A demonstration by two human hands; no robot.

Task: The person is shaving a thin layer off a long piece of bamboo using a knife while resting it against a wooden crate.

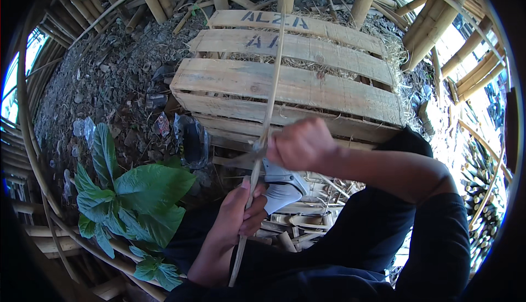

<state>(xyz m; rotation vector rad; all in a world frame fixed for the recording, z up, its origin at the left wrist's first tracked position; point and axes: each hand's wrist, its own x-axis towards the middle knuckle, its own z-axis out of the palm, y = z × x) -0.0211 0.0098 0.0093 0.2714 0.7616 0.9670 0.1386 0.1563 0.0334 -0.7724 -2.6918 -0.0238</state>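
A long, thin bamboo strip (275,77) runs from the top of the view down towards my lap, crossing in front of a wooden crate. My left hand (240,209) is closed round its lower part. Above that, my right hand (300,144) makes a fist beside the strip. A knife (241,161) shows its grey blade left of this fist, lying across the strip; its handle is hidden in my fingers. Just behind my hands is a light grey shoe (285,189), partly covered by them.
The slatted wooden crate (241,77) holds straw and bears dark lettering. A leafy green plant (145,192) grows at left, near a dark plastic-wrapped object (194,142). Bamboo poles (435,22) surround the stony ground (109,77). Many cut bamboo sticks (476,209) are piled at right.
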